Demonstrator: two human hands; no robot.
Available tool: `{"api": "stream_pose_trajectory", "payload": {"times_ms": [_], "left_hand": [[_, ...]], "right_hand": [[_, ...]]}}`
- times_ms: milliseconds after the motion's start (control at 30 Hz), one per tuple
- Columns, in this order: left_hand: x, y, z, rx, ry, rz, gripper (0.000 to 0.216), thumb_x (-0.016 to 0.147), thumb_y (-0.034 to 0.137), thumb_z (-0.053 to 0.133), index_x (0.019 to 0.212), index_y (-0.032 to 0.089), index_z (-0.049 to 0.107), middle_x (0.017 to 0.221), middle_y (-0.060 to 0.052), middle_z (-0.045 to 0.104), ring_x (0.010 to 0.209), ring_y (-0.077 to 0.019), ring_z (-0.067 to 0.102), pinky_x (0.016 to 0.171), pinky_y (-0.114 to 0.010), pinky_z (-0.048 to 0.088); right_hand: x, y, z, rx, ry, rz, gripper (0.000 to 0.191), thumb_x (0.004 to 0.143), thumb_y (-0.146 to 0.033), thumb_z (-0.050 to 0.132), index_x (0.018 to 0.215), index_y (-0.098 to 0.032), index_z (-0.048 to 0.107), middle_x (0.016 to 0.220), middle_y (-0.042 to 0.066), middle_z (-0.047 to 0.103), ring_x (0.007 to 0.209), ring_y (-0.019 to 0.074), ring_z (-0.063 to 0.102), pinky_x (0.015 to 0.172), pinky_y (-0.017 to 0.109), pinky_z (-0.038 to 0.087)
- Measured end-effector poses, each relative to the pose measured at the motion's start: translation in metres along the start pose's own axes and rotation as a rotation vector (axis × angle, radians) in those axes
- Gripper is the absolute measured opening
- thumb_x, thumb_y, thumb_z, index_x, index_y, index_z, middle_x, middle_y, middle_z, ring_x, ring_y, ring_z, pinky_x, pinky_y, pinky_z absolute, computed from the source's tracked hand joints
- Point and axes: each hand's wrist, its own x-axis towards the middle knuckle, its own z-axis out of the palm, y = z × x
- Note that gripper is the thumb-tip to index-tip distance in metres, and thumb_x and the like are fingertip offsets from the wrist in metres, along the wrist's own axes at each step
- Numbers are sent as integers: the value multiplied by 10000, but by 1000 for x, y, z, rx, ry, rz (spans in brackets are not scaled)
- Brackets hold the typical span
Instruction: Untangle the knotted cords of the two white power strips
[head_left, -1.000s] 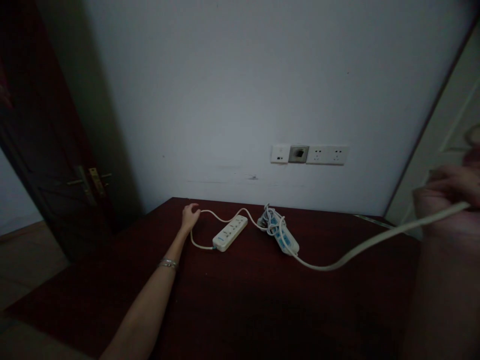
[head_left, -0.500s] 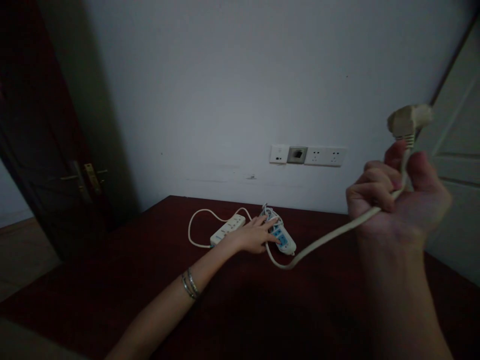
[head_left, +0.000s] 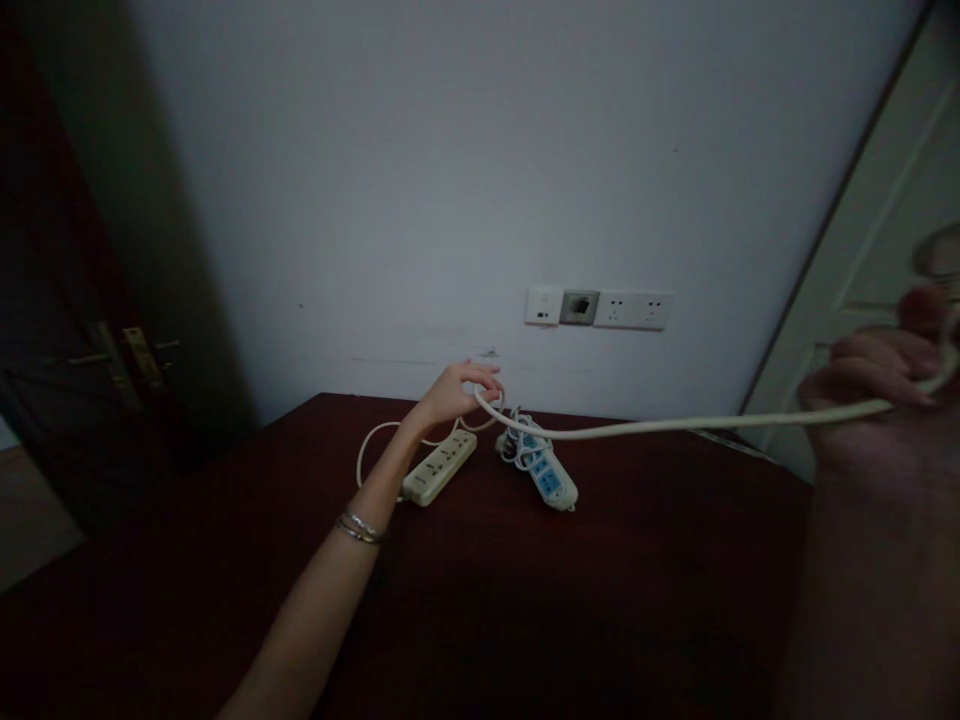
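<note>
My left hand [head_left: 456, 392] is raised above the dark red table [head_left: 480, 600], fingers closed round the white cord [head_left: 675, 426] of the white power strip [head_left: 439, 467]. The cord runs taut to the right, where my right hand [head_left: 881, 400] is closed on its far end near the frame edge. The plug end is blurred there. A blue-and-white power strip [head_left: 547, 475] with its cord bundled on it lies just right of the white strip.
A row of wall sockets [head_left: 600, 308] sits on the white wall above the table. A dark door with a brass handle [head_left: 120, 360] stands at the left. A pale door [head_left: 885, 220] is at the right.
My left hand left the blue strip, lifted and took hold of the cord. My right hand moved right and pulled the cord taut; the view shifted a little.
</note>
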Motion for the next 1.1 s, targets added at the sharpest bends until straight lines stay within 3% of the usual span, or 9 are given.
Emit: {"api": "stream_pose_trajectory", "payload": {"times_ms": [67, 167, 267, 400, 633, 767, 900, 1000, 1100], "left_hand": [[-5, 5, -17, -269, -174, -36, 154, 722, 288, 629, 695, 152, 697, 695, -74, 690, 711, -176, 658, 716, -330, 502], [-14, 12, -34, -588, -303, -129, 203, 692, 347, 667, 645, 152, 699, 490, -39, 604, 351, -84, 482, 379, -210, 369], [-20, 17, -41, -834, -326, -80, 249, 624, 403, 731, 577, 162, 685, 351, 9, 480, 238, -45, 322, 294, -186, 212], [-22, 28, -41, -1069, -236, 38, 313, 606, 468, 755, 588, 166, 675, 256, 74, 307, 204, -19, 190, 293, -166, 173], [-12, 49, -42, -1221, 177, -118, 396, 926, 436, 393, 802, 181, 670, 323, 85, 257, 267, -34, 187, 325, -161, 184], [-8, 50, -38, -1230, 290, -121, 313, 923, 401, 426, 902, 180, 646, 385, 76, 318, 295, -28, 213, 331, -169, 165], [-6, 54, -32, -1235, 366, -94, 292, 925, 390, 426, 967, 186, 630, 410, 72, 343, 304, -30, 215, 329, -174, 154], [-5, 60, -28, -1262, 438, -113, 289, 930, 393, 414, 1017, 206, 616, 434, 73, 358, 305, -28, 203, 324, -179, 146], [-5, 62, -27, -1287, 462, -132, 293, 937, 396, 396, 1066, 229, 599, 459, 75, 358, 307, -29, 186, 324, -187, 143]], "right_hand": [[9, 3, -2, -508, 62, -115, 239, 753, -58, 362, 716, -91, 596, 512, -9, 394, 385, 38, 319, 310, 137, 211], [21, 14, -18, -841, 162, -41, 161, 711, -53, 448, 615, -119, 560, 514, -2, 456, 386, 36, 407, 348, 146, 294], [32, 28, -45, -1120, 204, 161, 123, 742, -137, 495, 661, -119, 587, 520, 29, 532, 402, 75, 497, 398, 176, 419], [40, 52, -79, -1344, 134, 418, 141, 788, -147, 468, 748, -100, 594, 591, 82, 608, 530, 142, 626, 492, 212, 514], [40, 89, -104, -1486, 109, 538, 58, 790, -154, 545, 761, -104, 548, 554, 67, 598, 465, 117, 596, 467, 188, 515], [39, 93, -112, -1527, 108, 561, 108, 804, -162, 525, 709, -112, 544, 523, 53, 588, 432, 103, 574, 413, 167, 474], [35, 97, -110, -1589, 62, 690, 188, 800, -160, 542, 618, -116, 526, 516, 105, 603, 447, 141, 589, 422, 204, 482], [25, 103, -92, -1562, -54, 800, 263, 847, -270, 528, 649, -99, 549, 623, 155, 645, 529, 165, 626, 513, 251, 528], [8, 107, -65, -1418, -304, 888, 382, 898, -414, 438, 790, -80, 590, 824, 178, 672, 678, 160, 654, 665, 276, 546]]}}
